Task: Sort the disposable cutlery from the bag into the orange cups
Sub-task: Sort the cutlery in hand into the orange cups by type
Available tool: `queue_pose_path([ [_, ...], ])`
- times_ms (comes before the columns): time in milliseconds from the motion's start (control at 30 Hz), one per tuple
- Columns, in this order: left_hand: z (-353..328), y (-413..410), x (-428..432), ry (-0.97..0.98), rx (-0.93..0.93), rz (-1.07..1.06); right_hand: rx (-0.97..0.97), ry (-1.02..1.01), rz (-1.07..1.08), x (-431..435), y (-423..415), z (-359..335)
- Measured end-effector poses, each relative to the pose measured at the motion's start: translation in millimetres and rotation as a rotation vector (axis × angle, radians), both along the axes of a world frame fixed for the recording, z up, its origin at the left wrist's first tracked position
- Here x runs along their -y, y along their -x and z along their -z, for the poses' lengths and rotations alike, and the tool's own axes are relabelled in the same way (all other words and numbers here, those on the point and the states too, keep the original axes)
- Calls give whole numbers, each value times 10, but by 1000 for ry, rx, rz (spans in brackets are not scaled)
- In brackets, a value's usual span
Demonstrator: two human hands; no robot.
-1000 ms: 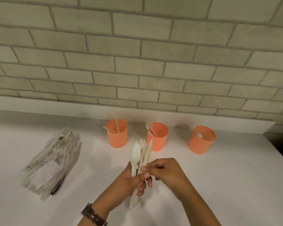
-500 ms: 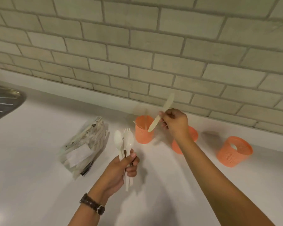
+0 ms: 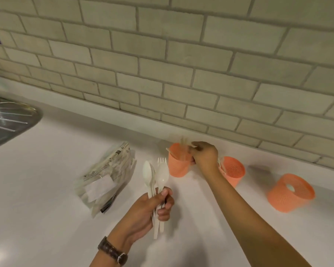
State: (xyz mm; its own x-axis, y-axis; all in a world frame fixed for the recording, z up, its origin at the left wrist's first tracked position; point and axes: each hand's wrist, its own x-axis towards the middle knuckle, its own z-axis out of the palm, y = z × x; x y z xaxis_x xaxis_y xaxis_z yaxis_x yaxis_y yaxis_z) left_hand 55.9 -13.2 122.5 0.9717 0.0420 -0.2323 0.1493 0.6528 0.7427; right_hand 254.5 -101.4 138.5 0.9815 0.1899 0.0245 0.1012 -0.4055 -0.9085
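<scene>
The right grip, which half a second ago held a knife up in the air, has come down to the rim of the left cup, the orange cup just left of and below its knuckles. Its fingers are curled and seem to pinch a pale sliver, probably the knife's end. The blur makes this uncertain, and the pale sticks standing in that cup are smeared too. The left grip, low and well short of the cups, is clenched round the bundle of spoons and forks, which fans upward from its thumb. A second ago the knife stood in that bundle, so one piece has been drawn out and carried to its cup. The knife's drop looks nearly done but not finished: the fingers must loosen, then the right grip comes back for the next piece. The middle cup sits just behind the right wrist with fork tines showing at its rim. The right cup lies well off to the right of that arm, a spoon bowl visible inside. The bag lies flat on the white bench, left of the left grip and apart from it.
</scene>
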Motion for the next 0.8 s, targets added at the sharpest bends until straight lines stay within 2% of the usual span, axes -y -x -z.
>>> queue_pose_path([
  [133, -1, -83, 197, -21, -9, 104, -133, -189, -132, 495, 599, -207],
  [300, -100, -198, 508, -83, 9, 257, -331, -176, -229, 1068, 1162, -296],
  [367, -126, -248, 642, -105, 6, 317, -352, -227, -185, 1217, 1264, -283],
  [500, -151, -367, 941, -119, -5, 435, -267, -245, -34, 1500, 1374, -282],
  [700, -143, -478, 1396, -223, -20, 525, -167, -121, 221, 1834, 1419, -212],
  [800, -127, -540, 1511, -245, -11, 555, -252, -261, 235, 2019, 1343, -215],
])
